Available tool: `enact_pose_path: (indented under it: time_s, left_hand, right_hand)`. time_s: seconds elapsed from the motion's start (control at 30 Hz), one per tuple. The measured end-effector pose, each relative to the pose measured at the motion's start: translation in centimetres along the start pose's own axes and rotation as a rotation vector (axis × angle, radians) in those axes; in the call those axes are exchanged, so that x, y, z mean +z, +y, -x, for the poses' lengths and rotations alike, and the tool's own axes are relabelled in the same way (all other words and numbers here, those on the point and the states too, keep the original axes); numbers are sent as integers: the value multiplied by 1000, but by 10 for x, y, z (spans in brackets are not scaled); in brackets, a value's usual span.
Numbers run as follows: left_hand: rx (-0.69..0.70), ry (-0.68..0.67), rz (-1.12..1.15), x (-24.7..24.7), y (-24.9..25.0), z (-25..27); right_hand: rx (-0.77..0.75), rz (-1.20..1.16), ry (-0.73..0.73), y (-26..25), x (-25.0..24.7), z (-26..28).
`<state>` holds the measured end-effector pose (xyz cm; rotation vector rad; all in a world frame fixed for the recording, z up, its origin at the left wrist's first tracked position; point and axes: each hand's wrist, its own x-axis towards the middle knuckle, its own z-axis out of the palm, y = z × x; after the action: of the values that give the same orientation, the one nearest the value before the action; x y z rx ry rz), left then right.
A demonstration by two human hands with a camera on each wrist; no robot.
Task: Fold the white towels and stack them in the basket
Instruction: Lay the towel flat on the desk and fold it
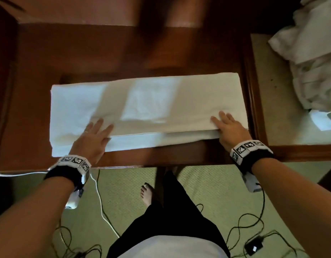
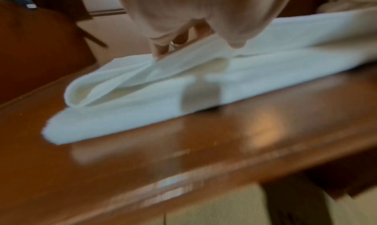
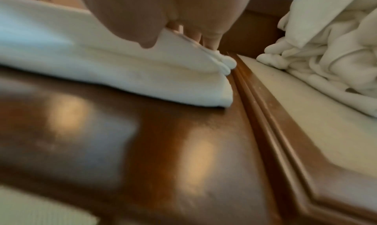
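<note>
Underfoot, pale green carpet (image 1: 207,185) strewn with thin black cables (image 1: 254,216), one white cable (image 1: 103,211) and a small black adapter box (image 1: 253,246); a bare foot (image 1: 147,194) below a black garment.

Next up, the near edge of a glossy dark brown wooden table (image 1: 40,75), shiny with blurred reflections in both wrist views.

On each forearm, a black wristband with white coded squares (image 1: 73,162).

Left hand (image 1: 93,139) flat, fingers straight and slightly spread, palm down on the near left part of a long folded white terry towel (image 1: 148,101); in the left wrist view, fingertips (image 2: 160,50) pressing the upper layer down, with an open loop of fold at the towel's left end (image 2: 81,93). No pinching visible.

Right hand (image 1: 230,130) likewise flat and spread on the towel's near right corner, fingers straight, thumb at the front edge; in the right wrist view, fingertips (image 3: 211,41) resting on top of the stacked layers close to the towel's right end (image 3: 220,83).

Towel lying lengthwise across the table, top layer folded short of the front edge, leaving a strip of the lower layer showing along the near side; right end just beside the table's raised wooden rim.

Farther right, beyond that rim, a pale beige surface with a wooden frame (image 1: 272,101) bearing a crumpled heap of white towels (image 1: 313,58), well apart from the folded one.

Far side blurred, brown only.
</note>
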<state>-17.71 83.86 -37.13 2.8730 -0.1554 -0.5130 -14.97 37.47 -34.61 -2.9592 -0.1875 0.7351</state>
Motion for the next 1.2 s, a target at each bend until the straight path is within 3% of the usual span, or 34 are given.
enact_pose_path:
  time_s: [0.1, 0.2, 0.33, 0.4, 0.5, 0.6, 0.8, 0.93, 1.07, 1.2]
  left_hand:
    - [122, 131, 1, -8, -6, 3]
    - [175, 105, -120, 10, -3, 25]
    - [122, 40, -185, 21, -8, 25]
    - [136, 39, -187, 18, -10, 21]
    - [103, 78, -244, 17, -23, 26]
    - [-35, 40, -253, 4, -50, 36]
    - [-127, -101, -182, -1, -57, 66]
    - [-153, 7, -101, -13, -29, 40]
    - [14, -57, -137, -1, 6, 7]
    - [-75, -93, -136, 12, -26, 14]
  right_hand:
    - [-103, 38, 110, 12, -5, 2]
    - [-123, 101, 45, 24, 16, 19]
    - [-70, 124, -43, 25, 21, 20]
    - [-48, 114, 5, 12, 18, 19]
    - [-198, 123, 139, -26, 19, 12]
    - [-352, 133, 133, -65, 29, -1]
    - [-291, 26, 45, -78, 30, 12]
    - [-285, -77, 206, -113, 22, -4]
    - [-270, 39, 68, -151, 37, -19]
    - [-293, 69, 21, -155, 42, -18]
